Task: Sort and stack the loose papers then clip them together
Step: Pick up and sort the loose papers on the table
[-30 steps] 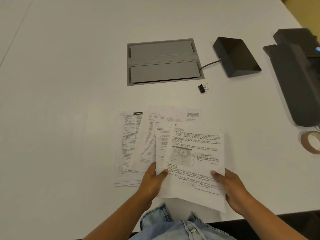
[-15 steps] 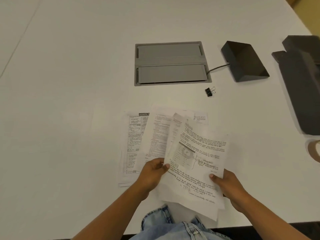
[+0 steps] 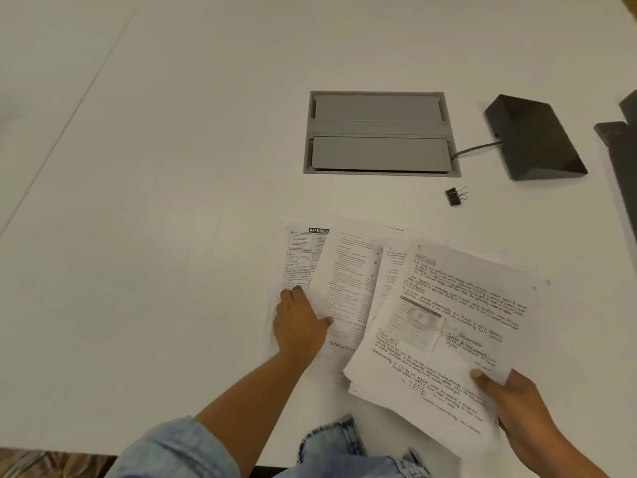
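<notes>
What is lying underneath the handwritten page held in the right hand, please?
Under the handwritten page in the right hand, edges of other white sheets show. How many sheets, and their covered text, cannot be seen.

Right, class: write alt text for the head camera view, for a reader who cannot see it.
A person's right hand holds a few handwritten pages above a white table, while the left hand presses on printed sheets fanned out there. A black binder clip lies unused beyond the papers.
</notes>
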Motion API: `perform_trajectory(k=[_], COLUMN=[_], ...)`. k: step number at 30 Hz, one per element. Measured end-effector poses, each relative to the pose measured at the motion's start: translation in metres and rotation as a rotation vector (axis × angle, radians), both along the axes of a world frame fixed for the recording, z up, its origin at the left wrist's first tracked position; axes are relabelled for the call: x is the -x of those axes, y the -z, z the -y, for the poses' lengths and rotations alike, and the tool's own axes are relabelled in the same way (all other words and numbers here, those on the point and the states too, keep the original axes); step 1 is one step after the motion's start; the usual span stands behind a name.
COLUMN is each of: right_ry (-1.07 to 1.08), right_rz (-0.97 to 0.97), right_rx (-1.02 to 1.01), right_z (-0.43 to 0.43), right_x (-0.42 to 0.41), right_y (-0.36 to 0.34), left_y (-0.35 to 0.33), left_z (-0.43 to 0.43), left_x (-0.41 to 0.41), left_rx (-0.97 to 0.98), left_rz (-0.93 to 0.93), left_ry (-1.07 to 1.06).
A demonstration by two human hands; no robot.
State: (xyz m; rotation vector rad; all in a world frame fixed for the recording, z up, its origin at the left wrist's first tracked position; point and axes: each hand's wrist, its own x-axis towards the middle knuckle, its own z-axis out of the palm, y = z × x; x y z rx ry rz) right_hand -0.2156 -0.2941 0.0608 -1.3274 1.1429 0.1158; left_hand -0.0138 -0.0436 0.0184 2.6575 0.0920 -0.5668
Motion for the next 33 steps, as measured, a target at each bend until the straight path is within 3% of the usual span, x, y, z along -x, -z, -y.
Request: perform_trajectory(k=[3,9,19,23,28,33], right_ry=[0.003,0.030,-0.010,-0.094,-0.127,-0.231], right_rz=[0.040,0.111,0.277,0.269,0.243,0.269], right_rx=[0.000,-0.049,-0.117,-0.058,-0.214,-0.177], right_z=[0.003,0.009,0.005,-0.002,-0.009,-0.012], right_x=[0.002,0.001,-0.020,-0.031,-0.038,-0.040], right_y=[-0.002,-0.013,-0.031,-0.033,-0.030,-0.036], left_y=[0.004,0.001,-0.035,-0.045,-0.058,-0.075], left_z=[-0.002,-0.014,-0.022,-0.014,-0.011,-0.015], left_x=[-0.002,-0.003,0.052,0.068,0.065,0.038], left_rx=[0.198,0.359,0.878,0.958,0.965,0.990], left_rz=[-0.112,-0.156,-0.373,-0.443,-0.539,-0.721], left_ry=[-0.141,-0.135,-0.416,-0.410,-0.314,-0.258])
